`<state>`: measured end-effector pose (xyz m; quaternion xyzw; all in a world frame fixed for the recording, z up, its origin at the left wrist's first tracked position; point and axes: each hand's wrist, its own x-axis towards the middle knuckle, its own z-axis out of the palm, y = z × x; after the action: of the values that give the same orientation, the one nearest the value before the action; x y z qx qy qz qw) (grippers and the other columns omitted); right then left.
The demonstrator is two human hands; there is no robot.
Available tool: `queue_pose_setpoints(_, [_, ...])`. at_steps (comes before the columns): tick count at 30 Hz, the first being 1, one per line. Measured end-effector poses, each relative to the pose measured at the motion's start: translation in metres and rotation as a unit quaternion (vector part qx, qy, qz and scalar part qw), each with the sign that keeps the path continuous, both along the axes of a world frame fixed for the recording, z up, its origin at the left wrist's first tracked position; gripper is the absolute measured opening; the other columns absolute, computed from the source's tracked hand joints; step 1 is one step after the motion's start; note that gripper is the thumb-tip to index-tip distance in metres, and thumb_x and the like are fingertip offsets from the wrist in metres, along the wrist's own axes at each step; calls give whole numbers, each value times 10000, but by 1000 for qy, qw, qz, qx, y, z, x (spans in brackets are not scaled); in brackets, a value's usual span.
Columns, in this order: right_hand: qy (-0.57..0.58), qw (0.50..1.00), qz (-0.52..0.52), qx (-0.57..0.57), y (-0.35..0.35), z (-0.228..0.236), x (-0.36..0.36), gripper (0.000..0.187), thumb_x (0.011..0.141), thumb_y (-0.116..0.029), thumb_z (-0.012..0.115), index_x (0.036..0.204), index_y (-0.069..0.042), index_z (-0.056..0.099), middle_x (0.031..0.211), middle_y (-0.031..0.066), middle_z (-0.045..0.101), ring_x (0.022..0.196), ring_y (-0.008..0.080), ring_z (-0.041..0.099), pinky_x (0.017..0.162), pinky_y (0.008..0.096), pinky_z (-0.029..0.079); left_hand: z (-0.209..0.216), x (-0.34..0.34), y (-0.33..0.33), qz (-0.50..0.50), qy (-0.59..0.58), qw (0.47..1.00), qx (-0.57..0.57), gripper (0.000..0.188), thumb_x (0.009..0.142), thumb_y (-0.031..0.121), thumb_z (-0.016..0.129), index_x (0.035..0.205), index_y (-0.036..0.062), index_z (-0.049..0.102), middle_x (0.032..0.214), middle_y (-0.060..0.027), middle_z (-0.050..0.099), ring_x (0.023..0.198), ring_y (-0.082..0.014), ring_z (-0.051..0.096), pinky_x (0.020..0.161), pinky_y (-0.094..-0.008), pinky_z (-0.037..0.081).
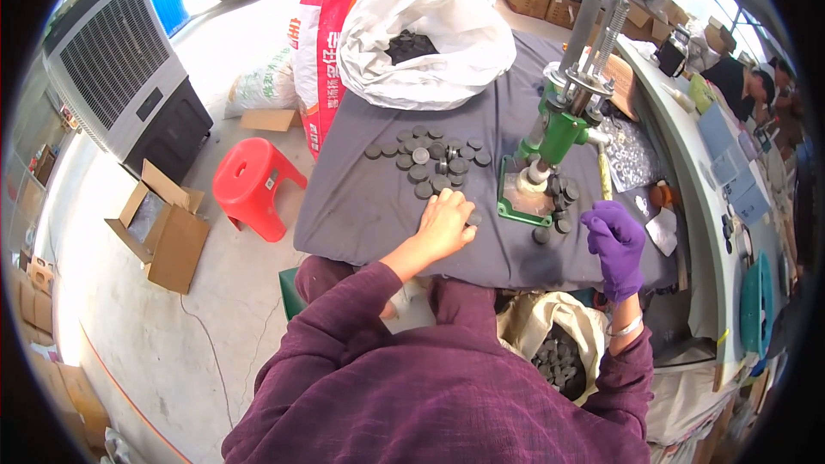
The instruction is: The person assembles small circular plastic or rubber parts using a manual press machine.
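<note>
My bare left hand (445, 225) is at the near part of the grey-covered table, its fingers curled around a small black disc (473, 218). Just beyond it lies a loose spread of similar black discs (418, 174), a few with a lighter top. To the right of that spread stands a green hand press (563, 139) on a green-edged base. Several more black discs (562, 201) are heaped against the right side of the base. My right hand (615, 245), in a purple glove, is closed to the right of these discs; whatever it may hold is hidden.
At the far side sits an open white sack (412, 86) with black pieces inside. A clear bag of small rings (632, 155) lies right of the press. Below the table edge is a cream sack (593, 326) of dark pieces. A red stool (251, 174) stands left.
</note>
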<state>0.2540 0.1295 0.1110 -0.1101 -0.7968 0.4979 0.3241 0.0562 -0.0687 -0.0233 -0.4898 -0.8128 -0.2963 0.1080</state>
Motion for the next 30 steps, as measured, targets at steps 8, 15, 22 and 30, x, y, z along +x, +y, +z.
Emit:
queue_pose_setpoints(8, [-79,995,26,-54,1,56,-20,172,864,-177,653,858,-9,693,615,-8,582,495,47,503,451,199,380,3,-8,11,27,-159,978,134,344,667,153,750,941,1,607,806,-120,622,762,-270,593,694,-381,491])
queue_pose_setpoints(15, [-59,995,63,-42,25,113,-35,185,828,-149,598,836,10,692,777,28,642,492,58,496,503,202,411,16,-10,83,-11,-174,968,179,334,683,149,745,963,8,630,800,-74,590,672,-148,559,656,-289,490])
queue_pose_setpoints(22, [-60,994,80,-34,27,114,-41,235,901,-170,562,952,45,643,794,98,663,492,79,468,557,241,440,15,-29,110,-13,-203,966,159,357,668,225,750,946,21,658,867,-119,615,882,-286,587,788,-388,477])
queue_pose_setpoints(30, [-66,995,65,-30,26,112,-36,227,893,-178,577,918,27,670,823,50,677,491,61,467,624,224,464,27,-23,129,5,-193,971,140,455,625,323,821,927,6,697,937,-91,605,1014,-274,525,896,-385,432])
